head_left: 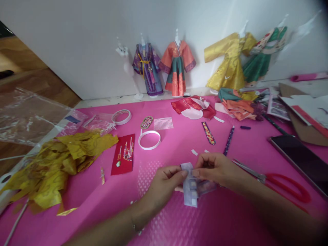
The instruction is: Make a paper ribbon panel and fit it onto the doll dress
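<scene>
The right half of the pale lilac fabric (pixel 190 193) slips under the right hand (pixel 215 167), so whether it is one piece or several layers I cannot tell. That hand also hides the lower end of the dotted pen (pixel 229 138), and its forearm partly covers the red-handled scissors (pixel 262 177). The phone (pixel 299 159) is cut off by the frame's right edge, and blur softens the foreground.

The fabric is near the front middle of the pink mat (pixel 87 201), its lower end pointing toward the person. A bare stretch of mat lies between the left hand (pixel 165 182) and the red card (pixel 123 154); scissors and phone crowd the right side, while yellow cloth (pixel 84 150) spreads near the left edge.

Both forearms angle inward (a thin bracelet (pixel 133 223) circles the left wrist). Each hand pinches the fabric near its top, thumbs almost meeting.
</scene>
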`<state>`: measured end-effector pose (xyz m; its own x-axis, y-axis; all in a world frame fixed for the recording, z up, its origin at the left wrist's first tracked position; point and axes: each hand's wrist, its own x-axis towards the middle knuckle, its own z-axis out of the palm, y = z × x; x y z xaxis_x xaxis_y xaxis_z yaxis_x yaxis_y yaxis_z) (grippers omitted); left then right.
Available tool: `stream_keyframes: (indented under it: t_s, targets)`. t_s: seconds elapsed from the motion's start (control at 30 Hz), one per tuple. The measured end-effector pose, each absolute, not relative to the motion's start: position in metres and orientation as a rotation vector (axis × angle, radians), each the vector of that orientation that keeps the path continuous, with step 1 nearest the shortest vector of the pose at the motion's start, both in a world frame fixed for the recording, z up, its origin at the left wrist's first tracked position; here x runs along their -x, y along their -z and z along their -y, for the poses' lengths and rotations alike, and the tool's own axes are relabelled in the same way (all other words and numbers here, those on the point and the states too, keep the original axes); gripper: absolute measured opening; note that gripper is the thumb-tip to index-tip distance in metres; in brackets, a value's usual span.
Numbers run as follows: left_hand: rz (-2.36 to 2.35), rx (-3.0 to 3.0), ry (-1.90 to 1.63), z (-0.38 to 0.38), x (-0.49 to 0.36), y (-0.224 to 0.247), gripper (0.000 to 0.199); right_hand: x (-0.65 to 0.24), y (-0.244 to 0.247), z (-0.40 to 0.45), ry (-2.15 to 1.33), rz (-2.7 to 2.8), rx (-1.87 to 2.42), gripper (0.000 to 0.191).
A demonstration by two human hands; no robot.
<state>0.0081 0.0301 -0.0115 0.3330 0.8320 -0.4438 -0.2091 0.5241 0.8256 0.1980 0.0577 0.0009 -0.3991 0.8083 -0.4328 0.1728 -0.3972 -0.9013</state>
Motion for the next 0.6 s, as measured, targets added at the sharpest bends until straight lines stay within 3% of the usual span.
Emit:
stream_keyframes:
  t_s: [0.6]
  targets:
    - [-0.985,-0.756,-0.763,-0.0307,-0.0084,0.0109,0.032,-0.1969,-0.0030,-0.0563,-1.864,1.286,1.354,0.031]
